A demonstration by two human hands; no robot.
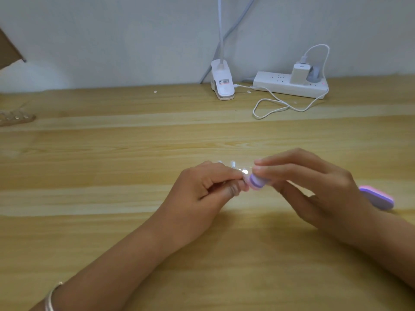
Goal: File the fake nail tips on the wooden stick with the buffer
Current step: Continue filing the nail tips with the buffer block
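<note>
Over the middle of the wooden table (112, 221), the left hand (202, 194) is curled, its thumb and fingers pinching something small. That is most likely the stick, but it is hidden inside the grip and cannot be made out. A few clear nail tips (233, 164) show just past the left fingertips, shiny and blurred, and how many there are cannot be told. The right hand (314, 187) grasps the buffer (256, 181), a pink and purple block, with its upper fingers laid along the top and its thumb underneath. The buffer's front end sits right against the left fingertips and the nail tips. Its rear end sticks out past the right wrist, low over the table. Both forearms reach in from the bottom edge, and a silver bracelet (50, 297) circles the left one. At the back, by the wall, a white clip lamp (222, 84) stands next to a white power strip (289, 86) with a charger (299, 74) plugged in. A white cable (280, 106) loops across the table in front of them. A blurred clear object (15, 118) lies at the far left edge.
</note>
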